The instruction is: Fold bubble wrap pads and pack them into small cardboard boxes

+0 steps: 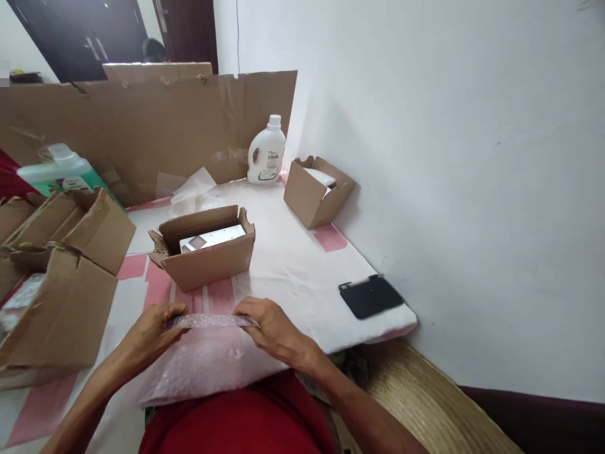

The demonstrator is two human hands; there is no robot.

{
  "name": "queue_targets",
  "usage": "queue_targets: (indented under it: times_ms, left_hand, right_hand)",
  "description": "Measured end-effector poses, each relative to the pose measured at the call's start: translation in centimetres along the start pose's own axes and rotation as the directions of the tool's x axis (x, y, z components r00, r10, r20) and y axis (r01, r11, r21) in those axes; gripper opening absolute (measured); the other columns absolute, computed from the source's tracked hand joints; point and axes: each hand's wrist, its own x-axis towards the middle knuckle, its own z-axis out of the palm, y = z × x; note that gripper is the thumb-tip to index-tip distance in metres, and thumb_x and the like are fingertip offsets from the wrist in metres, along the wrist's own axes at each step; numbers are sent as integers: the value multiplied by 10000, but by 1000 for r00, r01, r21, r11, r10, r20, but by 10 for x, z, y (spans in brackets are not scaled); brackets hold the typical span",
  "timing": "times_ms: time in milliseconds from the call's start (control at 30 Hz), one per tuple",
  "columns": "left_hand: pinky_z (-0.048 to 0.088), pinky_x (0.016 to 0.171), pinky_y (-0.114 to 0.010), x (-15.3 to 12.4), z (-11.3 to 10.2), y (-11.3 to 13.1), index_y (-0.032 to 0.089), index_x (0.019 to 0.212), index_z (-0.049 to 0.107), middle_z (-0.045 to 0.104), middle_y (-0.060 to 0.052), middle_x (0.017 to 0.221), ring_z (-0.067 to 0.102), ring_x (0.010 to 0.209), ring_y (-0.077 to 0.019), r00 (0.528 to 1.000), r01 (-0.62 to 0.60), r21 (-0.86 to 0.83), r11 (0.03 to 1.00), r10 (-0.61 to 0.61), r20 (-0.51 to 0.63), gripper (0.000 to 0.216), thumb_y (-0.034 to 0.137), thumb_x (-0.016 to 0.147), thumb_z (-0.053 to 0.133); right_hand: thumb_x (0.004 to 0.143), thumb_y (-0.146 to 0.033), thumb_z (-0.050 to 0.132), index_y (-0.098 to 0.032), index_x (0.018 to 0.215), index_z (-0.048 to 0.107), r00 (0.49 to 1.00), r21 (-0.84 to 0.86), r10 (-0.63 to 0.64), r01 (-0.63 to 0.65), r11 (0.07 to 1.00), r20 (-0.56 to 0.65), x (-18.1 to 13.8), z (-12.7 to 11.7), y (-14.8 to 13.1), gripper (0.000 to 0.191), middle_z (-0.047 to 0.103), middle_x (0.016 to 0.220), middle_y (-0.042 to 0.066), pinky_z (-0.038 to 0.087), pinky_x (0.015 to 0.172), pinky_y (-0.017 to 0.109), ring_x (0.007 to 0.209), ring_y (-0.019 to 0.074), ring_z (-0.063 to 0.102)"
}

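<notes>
A sheet of clear bubble wrap (208, 362) lies across the near edge of the table, against my red shirt. Its far edge is raised in a narrow folded strip, pinched at the left end by my left hand (163, 325) and at the right end by my right hand (271, 328). Whether anything is inside the fold, I cannot tell. Just beyond my hands stands an open cardboard box (215, 261), with a white box (215, 238) bearing a diamond-shaped mark inside it.
Several open cardboard boxes (61, 302) crowd the left side. A green liquid bottle (61, 170), a white jug (267, 151) and another cardboard box (314, 192) stand farther back. A black flat object (371, 296) lies at the right edge, near the wall. A cardboard panel (179, 126) borders the back.
</notes>
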Motion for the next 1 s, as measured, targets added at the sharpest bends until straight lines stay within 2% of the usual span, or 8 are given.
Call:
queue_targets:
  times_ms: [167, 333, 433, 500, 633, 733, 867, 1000]
  left_hand:
    - [432, 615, -236, -11, -15, -23, 232, 746, 676, 673, 6, 712, 600, 686, -170, 993, 70, -26, 997, -67, 98, 356, 556, 851, 571]
    - [483, 609, -244, -8, -27, -55, 241, 763, 705, 723, -15, 728, 645, 677, -192, 993, 113, -37, 993, -112, 27, 406, 619, 818, 568]
    - [525, 685, -281, -1, -20, -72, 247, 806, 713, 757, -28, 797, 695, 743, -217, 992, 113, 12, 994, -112, -60, 375, 593, 815, 568]
    - [539, 774, -350, 1, -7, -75, 232, 906, 724, 770, -70, 902, 715, 844, -260, 973, 96, 150, 984, -61, -224, 358, 529, 856, 531]
    - [480, 948, -492, -5, 35, -59, 173, 1197, 670, 705, -171, 1188, 643, 1105, -341, 794, 86, 519, 850, 256, -551, 373, 371, 951, 469]
    - [467, 1007, -432, -1, 79, -47, 176, 1281, 619, 680, -153, 1249, 619, 1158, -287, 777, -74, 578, 813, 410, -478, 367, 296, 956, 499]
    - [385, 1121, -469, 20, 138, -58, 114, 1411, 530, 611, -182, 1399, 544, 1313, -303, 829, -156, 609, 778, 438, -348, 515, 274, 931, 432]
    - [291, 1186, -491, 31, 161, -76, 91, 1448, 505, 561, -178, 1472, 472, 1401, -320, 829, -162, 630, 760, 451, -331, 582, 274, 899, 436]
  right_hand:
    - [910, -293, 592, -183, 766, 679, 978, 404, 159, -202, 892, 138, -4, -32, 22, 202, 643, 674, 1, 454, 593, 250, 607, 142, 600]
    - [803, -411, 716, -158, 778, 681, 938, 489, 277, -346, 800, 211, 6, -44, 50, 256, 630, 656, -4, 465, 548, 245, 576, 139, 598]
    - [801, -385, 719, -156, 768, 672, 939, 348, 319, -343, 873, 127, 18, -41, 69, 235, 639, 683, 1, 457, 592, 251, 627, 147, 603]
    - [796, -354, 737, -153, 823, 679, 935, 223, 349, -354, 908, 61, 22, -42, 77, 210, 649, 711, 6, 459, 642, 272, 668, 163, 610]
    - [800, -323, 785, -149, 1148, 634, 908, -76, 350, -375, 924, -230, 17, -37, 65, 417, 686, 1032, 119, 482, 847, 412, 963, 283, 626]
    - [927, -352, 671, -143, 1260, 591, 902, -336, 111, -267, 903, -418, 14, -7, 38, 401, 628, 1253, 194, 457, 982, 486, 1146, 329, 571]
    - [958, -540, 586, -111, 1432, 494, 958, -357, -190, 105, 928, -213, 22, 70, 24, 646, 581, 1409, 176, 401, 1134, 452, 1299, 303, 517]
    - [945, -661, 526, -132, 1560, 351, 986, -434, -119, 55, 899, -121, 29, 112, 53, 830, 413, 1584, 178, 272, 1218, 526, 1475, 326, 350]
